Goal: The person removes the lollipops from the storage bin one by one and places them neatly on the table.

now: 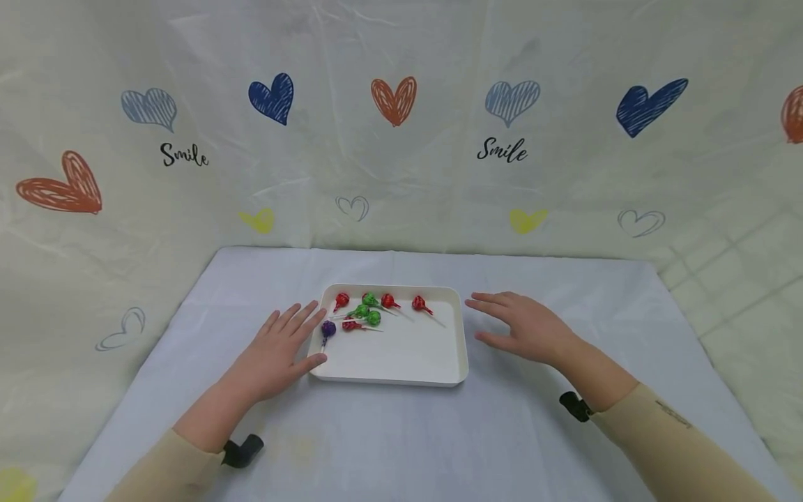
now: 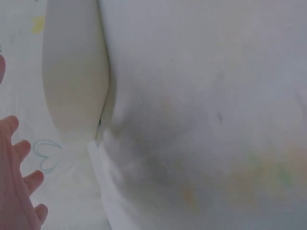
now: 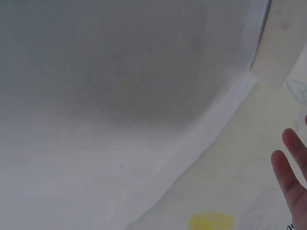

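Note:
In the head view, a white rectangular tray point(image 1: 389, 355) lies on the table with several wrapped lollipops in its back and left parts. Red ones, such as a red lollipop point(image 1: 419, 303), lie along the back, with a green lollipop point(image 1: 369, 299) among them. A purple lollipop point(image 1: 328, 328) is near the tray's left rim. My left hand point(image 1: 276, 352) is at that rim, fingers straight and spread, thumb tip overlapping the tray's front left corner. Just off the right rim is my right hand point(image 1: 523, 326), fingers extended toward the tray, holding nothing.
A white cloth covers the table point(image 1: 401, 439). Behind and beside it hangs a pale curtain point(image 1: 426, 174) printed with hearts and the word Smile. Dark straps with small devices sit at both wrists, below the beige sleeves point(image 1: 677, 439).

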Available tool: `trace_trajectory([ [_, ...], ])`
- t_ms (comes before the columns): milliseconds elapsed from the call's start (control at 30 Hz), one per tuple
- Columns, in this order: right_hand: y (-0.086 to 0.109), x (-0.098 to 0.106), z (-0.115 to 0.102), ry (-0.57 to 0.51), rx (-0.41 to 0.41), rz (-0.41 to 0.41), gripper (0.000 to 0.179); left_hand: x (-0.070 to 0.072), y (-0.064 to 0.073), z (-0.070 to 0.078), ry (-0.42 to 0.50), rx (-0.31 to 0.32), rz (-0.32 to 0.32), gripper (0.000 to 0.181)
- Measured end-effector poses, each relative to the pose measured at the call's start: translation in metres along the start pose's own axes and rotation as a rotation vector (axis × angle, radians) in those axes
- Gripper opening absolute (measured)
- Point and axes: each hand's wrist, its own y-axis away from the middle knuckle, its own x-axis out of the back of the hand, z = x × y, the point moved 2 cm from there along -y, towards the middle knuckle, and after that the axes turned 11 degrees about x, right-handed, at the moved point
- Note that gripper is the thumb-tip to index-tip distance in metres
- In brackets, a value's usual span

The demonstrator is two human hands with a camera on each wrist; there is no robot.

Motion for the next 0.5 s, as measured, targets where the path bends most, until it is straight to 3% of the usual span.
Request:
trace_trajectory([
  [500, -0.040, 0.003, -0.005, -0.033, -0.044, -0.082, 0.045, -0.013, 0.002, -0.005, -0.011, 0.050, -0.048, 0.088],
])
